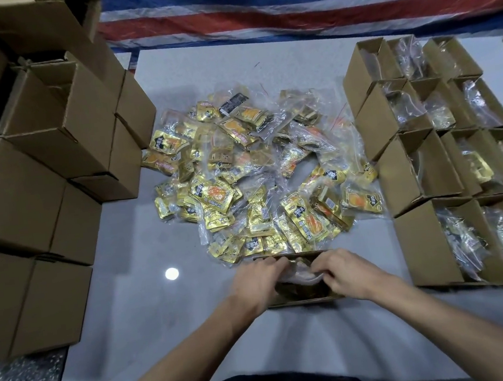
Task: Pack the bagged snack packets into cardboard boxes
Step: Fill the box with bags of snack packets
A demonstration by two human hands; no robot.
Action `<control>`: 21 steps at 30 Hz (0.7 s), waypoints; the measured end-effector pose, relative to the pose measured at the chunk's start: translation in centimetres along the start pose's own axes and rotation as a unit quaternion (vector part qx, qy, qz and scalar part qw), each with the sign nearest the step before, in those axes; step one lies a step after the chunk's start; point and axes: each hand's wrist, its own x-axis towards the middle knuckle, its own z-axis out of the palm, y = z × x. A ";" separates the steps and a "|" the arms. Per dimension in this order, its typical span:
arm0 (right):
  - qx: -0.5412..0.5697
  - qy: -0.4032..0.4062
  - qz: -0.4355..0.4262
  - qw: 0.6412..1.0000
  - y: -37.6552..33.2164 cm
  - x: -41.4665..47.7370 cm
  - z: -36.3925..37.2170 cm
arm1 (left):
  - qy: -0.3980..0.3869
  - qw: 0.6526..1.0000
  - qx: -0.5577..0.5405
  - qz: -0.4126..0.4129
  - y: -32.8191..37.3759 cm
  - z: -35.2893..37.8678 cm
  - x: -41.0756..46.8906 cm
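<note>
Step in hand: I am tucking one clear bag (298, 279) of gold snack packets down into the open box (301, 301) at the lower centre of the frame.
Left hand (257, 282): fingers curled on the bag's top edge, by the left side of the box.
Right hand (349, 274): fingers curled and pinching the bag's top from the right side; my two hands are close together over the opening.
Bag: inside the box, with its loose plastic top bunched up between my fingers. I cannot tell how deep it sits.
Box: on the desk (151, 307) just in front of me, its flaps open and its far rim touching the near edge of the pile.
Pile (257, 171): many more bagged packets heaped in the middle of the frame, not yet packed.
Filled boxes (408, 175): rows at the right of the frame, open, each with a bag inside.
Stack of boxes (29, 193): at the left of the frame, well apart from my hands.
Striped sheet (288, 8): across the top of the frame.
Progress: my guess is around halfway, given the pile left.
Next move: it calls for pressing the plastic flat below the rim so that nothing catches, then setting this box with the rows on the right and taking another bag.
</note>
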 end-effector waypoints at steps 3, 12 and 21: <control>-0.029 -0.044 0.012 0.999 -0.4 0.5 0.6 | 0.006 0.998 0.051 0.025 0.5 1.1 0.3; 0.043 0.131 -0.056 0.989 0.1 -0.6 0.8 | -0.028 0.999 0.035 -0.003 0.8 1.0 0.4; 0.035 0.000 -0.060 0.998 0.4 -1.4 1.3 | -0.113 0.993 0.006 0.018 0.8 0.3 0.8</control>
